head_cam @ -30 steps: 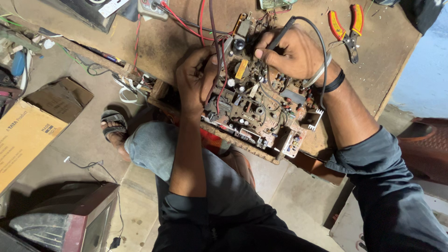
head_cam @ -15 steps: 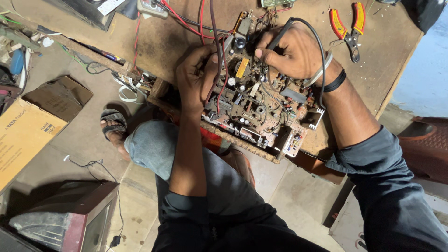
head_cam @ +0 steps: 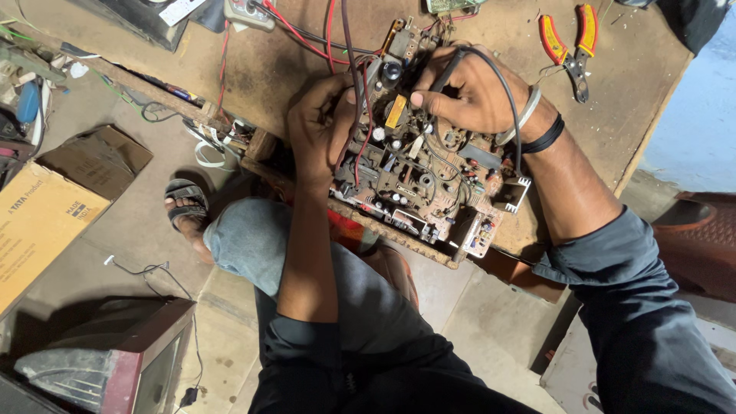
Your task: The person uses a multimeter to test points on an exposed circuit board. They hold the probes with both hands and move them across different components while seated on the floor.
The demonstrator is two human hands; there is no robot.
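Note:
A dusty brown circuit board (head_cam: 418, 180), crowded with capacitors and coils, lies on a worn wooden table (head_cam: 629, 100). My left hand (head_cam: 320, 126) grips the board's left edge, where a red wire (head_cam: 359, 146) passes under the fingers. My right hand (head_cam: 475, 96) rests on the board's top and pinches a black probe (head_cam: 447, 67) whose black cable loops over my wrist. The probe tip points down at the board near a yellow component (head_cam: 395, 112).
Orange-handled pliers (head_cam: 567, 46) lie on the table at the upper right. Red and black wires (head_cam: 307, 34) run off the top. A cardboard box (head_cam: 38, 222) sits on the floor at left, an old television set (head_cam: 100, 360) at lower left. My sandalled foot (head_cam: 186, 211) is below the table edge.
Both hands stay on the board; the right hand with the probe shifts only slightly. Nothing else has visibly moved.

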